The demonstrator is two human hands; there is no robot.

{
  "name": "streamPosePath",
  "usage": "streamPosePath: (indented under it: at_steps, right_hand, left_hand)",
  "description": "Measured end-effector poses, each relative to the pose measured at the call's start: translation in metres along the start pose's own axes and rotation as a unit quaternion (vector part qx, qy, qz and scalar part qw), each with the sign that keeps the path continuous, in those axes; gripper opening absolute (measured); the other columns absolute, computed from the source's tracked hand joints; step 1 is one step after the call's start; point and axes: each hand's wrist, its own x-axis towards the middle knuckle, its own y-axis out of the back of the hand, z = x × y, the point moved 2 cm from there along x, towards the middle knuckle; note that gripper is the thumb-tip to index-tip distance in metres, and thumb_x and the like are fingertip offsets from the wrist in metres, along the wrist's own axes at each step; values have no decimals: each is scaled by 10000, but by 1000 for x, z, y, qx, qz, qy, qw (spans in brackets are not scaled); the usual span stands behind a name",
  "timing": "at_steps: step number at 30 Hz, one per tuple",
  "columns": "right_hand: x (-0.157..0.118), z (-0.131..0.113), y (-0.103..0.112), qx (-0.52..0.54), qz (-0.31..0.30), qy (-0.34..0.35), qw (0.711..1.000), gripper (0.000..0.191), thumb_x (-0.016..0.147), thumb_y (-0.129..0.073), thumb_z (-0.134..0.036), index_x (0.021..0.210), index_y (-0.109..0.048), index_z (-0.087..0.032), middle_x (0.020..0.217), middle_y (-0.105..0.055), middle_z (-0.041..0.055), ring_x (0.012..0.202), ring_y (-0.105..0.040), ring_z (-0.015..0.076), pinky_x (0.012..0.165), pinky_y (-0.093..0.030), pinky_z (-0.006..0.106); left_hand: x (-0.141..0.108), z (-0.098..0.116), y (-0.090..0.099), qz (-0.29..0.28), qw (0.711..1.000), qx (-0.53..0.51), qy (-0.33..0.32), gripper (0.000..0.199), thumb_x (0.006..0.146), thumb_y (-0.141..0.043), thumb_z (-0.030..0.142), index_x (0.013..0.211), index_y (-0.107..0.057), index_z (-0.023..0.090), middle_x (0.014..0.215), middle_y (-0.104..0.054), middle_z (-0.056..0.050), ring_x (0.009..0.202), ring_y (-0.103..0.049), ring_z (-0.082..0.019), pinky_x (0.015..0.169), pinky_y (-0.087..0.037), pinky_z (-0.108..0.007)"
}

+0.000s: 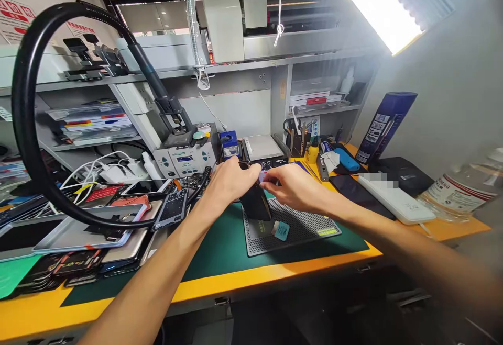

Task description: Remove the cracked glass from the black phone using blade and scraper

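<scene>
My left hand is closed around the top of a dark phone, which it holds up at a tilt over the grey perforated work mat. Fingers and thumb of my right hand are pinched together close to the phone's upper right edge. A small pale purple bit shows by those fingertips, but I cannot make out what it is. Just below the phone, a small teal piece with a pale end lies on the perforated mat. Part of the phone is hidden behind my left hand.
At left, a soldering station, a thick black hose and piled phones and tablet parts crowd the bench. To the right lie a dark tablet, a white box, a yellow bottle and a large clear bottle.
</scene>
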Motion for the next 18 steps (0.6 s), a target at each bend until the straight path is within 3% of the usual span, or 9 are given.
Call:
streamPosePath:
  at_steps: [5,10,14,18]
  right_hand:
    - [3,0,-3,-21,6,64,998,313,922,-542,-204,611,-521,-174,548,-405,-42,543,-208,107,561,-205,290]
    - [3,9,-6,-14,-17,116,993,303,916,-549,-204,617,-516,-165,599,-409,-37,571,-246,102,586,-231,276]
    - [0,19,-4,1,-39,88,995,266,925,-549,-244,684,-608,-148,581,-448,-37,549,-272,96,561,-233,269]
    - [-2,29,-4,23,-70,15,997,377,907,-601,-445,705,-673,-134,549,-505,-25,514,-376,94,511,-238,250]
  left_hand:
    - [0,-5,0,-3,1000,5,-8,334,816,-479,506,898,-623,216,976,-745,-123,894,-692,-285,683,-472,-323]
    - [0,-2,-1,5,1000,14,-6,344,807,-470,503,906,-622,210,993,-744,-146,907,-697,-306,705,-481,-347]
    - [1,6,-5,14,999,24,-15,357,795,-474,503,919,-625,204,997,-741,-166,937,-691,-336,728,-480,-375]
    - [-1,11,-7,22,999,27,-23,366,796,-465,501,930,-628,201,989,-739,-170,935,-690,-342,732,-482,-387]
